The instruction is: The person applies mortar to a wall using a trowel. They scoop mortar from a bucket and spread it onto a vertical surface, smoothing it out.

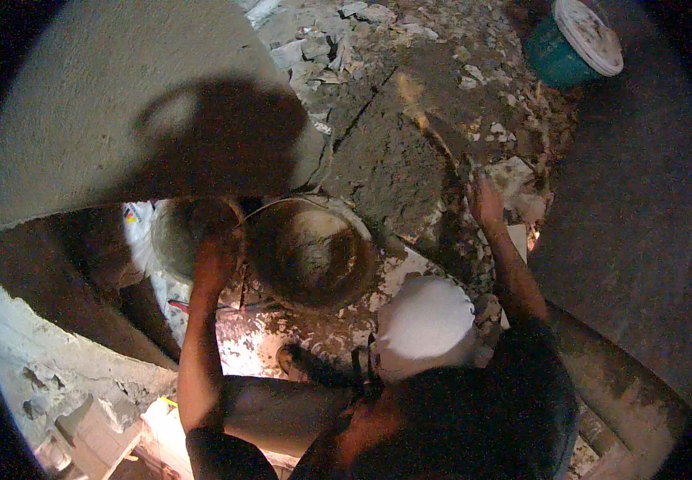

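My left hand (213, 262) reaches down into the grey bucket (168, 240) on the left. Its fingers are lost in the bucket's shadow. Close beside that bucket, to the right, stands a round brown bucket (358, 256) with a thin rim and some pale material (314, 244) inside. Out to the right, my right hand (487, 202) is low over the rubble, its fingers seemingly curled; whatever they grip is too dim to make out. Left of that hand spreads a rough heap of wet grey mortar (398, 172). A thin pale strip (440, 140) runs along its edge toward the hand.
A white-topped round container (426, 320) stands close in front of me. At the far right is a green bucket (558, 52) with a white rim. A plastered slab (82, 104) rises at the left; broken rubble (314, 52) lies behind. A pipe-like beam (618, 364) crosses the lower right.
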